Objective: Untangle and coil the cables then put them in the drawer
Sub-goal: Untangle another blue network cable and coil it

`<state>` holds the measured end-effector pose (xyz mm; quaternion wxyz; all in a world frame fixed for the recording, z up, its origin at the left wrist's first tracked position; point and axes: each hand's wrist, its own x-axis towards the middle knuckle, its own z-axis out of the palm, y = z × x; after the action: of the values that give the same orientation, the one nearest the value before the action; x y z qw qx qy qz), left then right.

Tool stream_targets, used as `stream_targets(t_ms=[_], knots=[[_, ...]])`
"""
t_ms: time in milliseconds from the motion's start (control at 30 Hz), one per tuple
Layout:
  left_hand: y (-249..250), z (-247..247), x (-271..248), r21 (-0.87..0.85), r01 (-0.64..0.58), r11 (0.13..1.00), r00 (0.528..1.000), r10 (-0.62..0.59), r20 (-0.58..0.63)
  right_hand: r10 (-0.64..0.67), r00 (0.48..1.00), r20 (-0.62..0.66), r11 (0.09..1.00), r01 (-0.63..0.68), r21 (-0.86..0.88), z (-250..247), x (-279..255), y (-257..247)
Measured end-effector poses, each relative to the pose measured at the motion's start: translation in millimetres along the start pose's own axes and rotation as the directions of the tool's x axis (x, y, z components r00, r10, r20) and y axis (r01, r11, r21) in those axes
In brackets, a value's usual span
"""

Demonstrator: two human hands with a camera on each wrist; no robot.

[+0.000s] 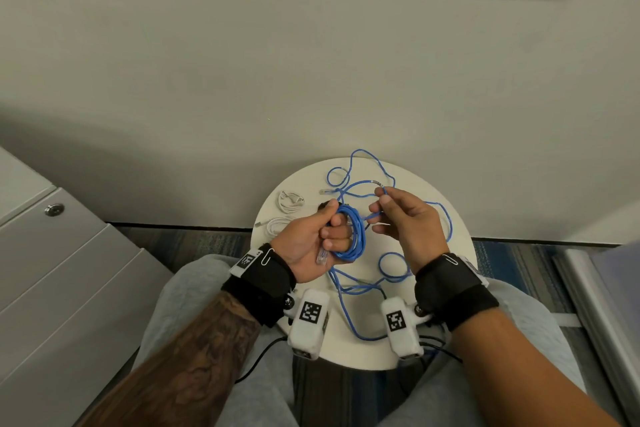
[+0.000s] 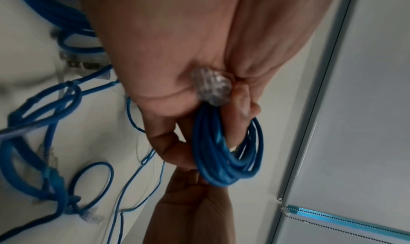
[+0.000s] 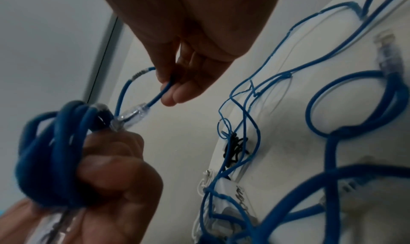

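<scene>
My left hand (image 1: 323, 234) grips a coil of blue cable (image 1: 353, 236) above a small round white table (image 1: 450, 215). The coil (image 2: 224, 153) wraps around my curled fingers, and a clear plug (image 2: 210, 87) sticks out by the palm. My right hand (image 1: 381, 210) pinches the free end of the same blue cable (image 3: 159, 93) just behind its clear plug (image 3: 133, 114), close to the coil (image 3: 51, 151). Loose blue cables (image 1: 360, 291) lie tangled on the table around both hands. Two white cables (image 1: 289, 203) lie at the table's left.
A grey drawer cabinet with a round lock (image 1: 54, 209) stands at the left. A plain wall runs behind the table. A small black cable (image 3: 233, 149) lies among the blue ones. My knees in grey trousers sit under the table's near edge.
</scene>
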<state>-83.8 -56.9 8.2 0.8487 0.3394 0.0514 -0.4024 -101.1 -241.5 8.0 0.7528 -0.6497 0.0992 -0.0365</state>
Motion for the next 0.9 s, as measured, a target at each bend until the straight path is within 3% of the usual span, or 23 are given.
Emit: stream_targets(t_ms=[200,333,567,733,833,900], knots=[[1,1,-3,-0.005,0.030,1.000,0.997,-0.029,0.078,-0.029,0.999,0.036,0.997,0.026,0.079,2,-2,-3],[4,0,-2,0.013,-0.053,0.998,0.998,0.053,0.019,0.006,0.998,0.069,1.000,-0.007,0.014,5,-5,-1],[-4,-3,1,0.051,-0.049,0.998,0.998,0.051,-0.039,0.098,0.995,0.002,0.988,-0.097,0.124,7,-7,3],[-13,-4,10,0.107,-0.165,0.980,0.954,0.187,-0.235,0.074,0.988,0.139,0.987,-0.053,-0.151,16,-15,3],[-19,-5,12,0.350,-0.240,0.905,0.894,0.347,-0.284,0.064,0.966,0.249,0.947,0.020,-0.320,21,-20,9],[-23,-5,12,0.464,-0.246,0.851,0.884,0.393,-0.253,0.044,0.972,0.231,0.941,0.037,-0.335,25,-22,10]])
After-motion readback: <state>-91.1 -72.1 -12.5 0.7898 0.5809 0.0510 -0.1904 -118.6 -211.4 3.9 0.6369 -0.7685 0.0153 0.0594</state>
